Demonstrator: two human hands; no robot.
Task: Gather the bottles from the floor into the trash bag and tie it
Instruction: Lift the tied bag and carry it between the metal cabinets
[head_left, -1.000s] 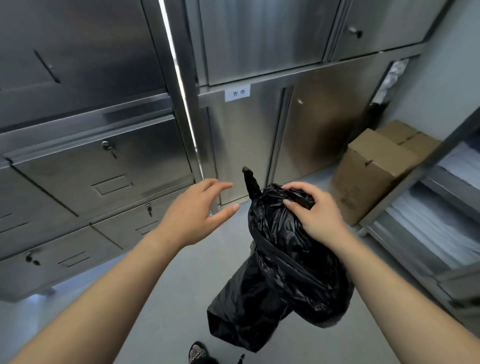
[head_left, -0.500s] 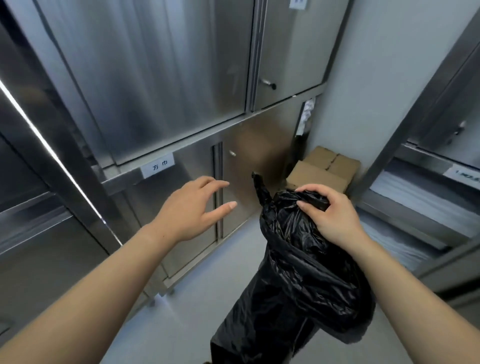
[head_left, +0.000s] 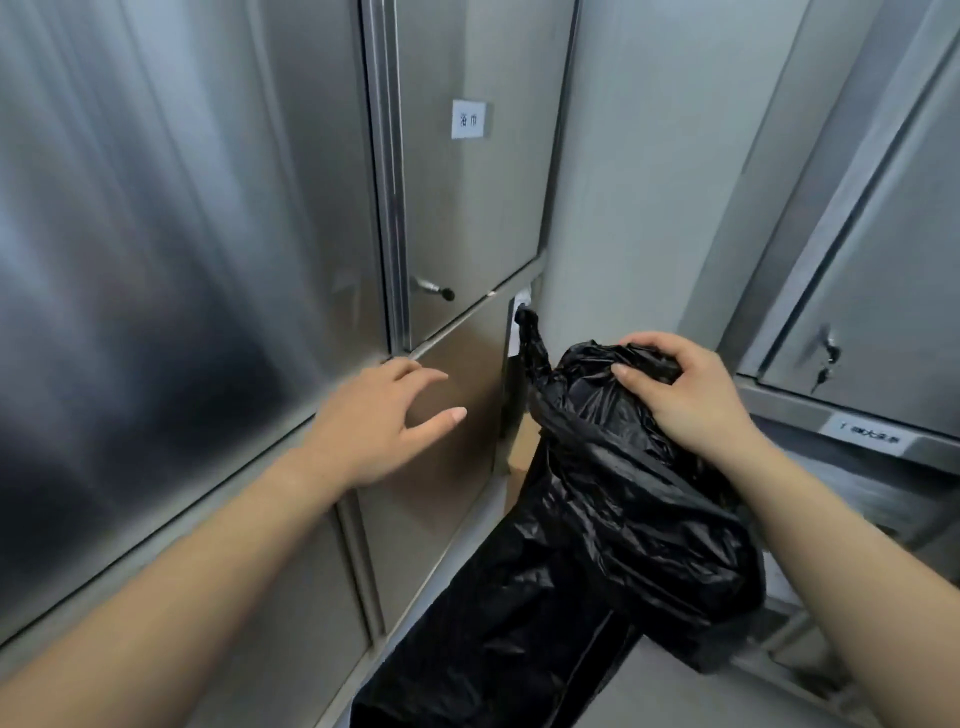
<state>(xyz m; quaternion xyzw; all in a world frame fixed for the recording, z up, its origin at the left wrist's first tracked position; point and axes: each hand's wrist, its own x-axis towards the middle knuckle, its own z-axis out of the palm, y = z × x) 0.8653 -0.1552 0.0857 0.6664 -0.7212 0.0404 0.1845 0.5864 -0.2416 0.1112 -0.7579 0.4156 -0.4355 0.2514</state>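
**A:** ok what's in the shot, biggest stuff first?

**B:** Steel cabinets (head_left: 182, 260) take up the whole left side, brushed metal doors stacked top and bottom. More steel units on the right (head_left: 872, 260), and a plain grey wall (head_left: 649, 182) in the corner between them.

**A:** and the bag?

**B:** Black bag (head_left: 597, 545) hangs in the lower middle, held up in the air, its bottom end running off the lower edge of the frame. The top is bunched up and a twisted tail of plastic (head_left: 532, 338) sticks up on its left side. Can't see any bottles, the plastic isn't see-through.

**A:** who's got it?

**B:** Right hand (head_left: 685, 389), clamped over the crumpled top of the bag, fingers curled down into the plastic. Left hand (head_left: 379, 421) isn't touching anything. It floats left of the bag, fingers spread and a bit bent, thumb out toward the tail, in front of a lower cabinet door.

**A:** small stuff?

**B:** A bit of brown cardboard box (head_left: 522, 452) peeks out behind the bag, down in the corner. White label (head_left: 469, 120) on the upper cabinet door, a knob (head_left: 436, 288) near that door's bottom edge. Another label (head_left: 868, 440) on the right unit's ledge, and a lock with a key (head_left: 830, 358) above it. Text on both labels is too blurry for me to read.
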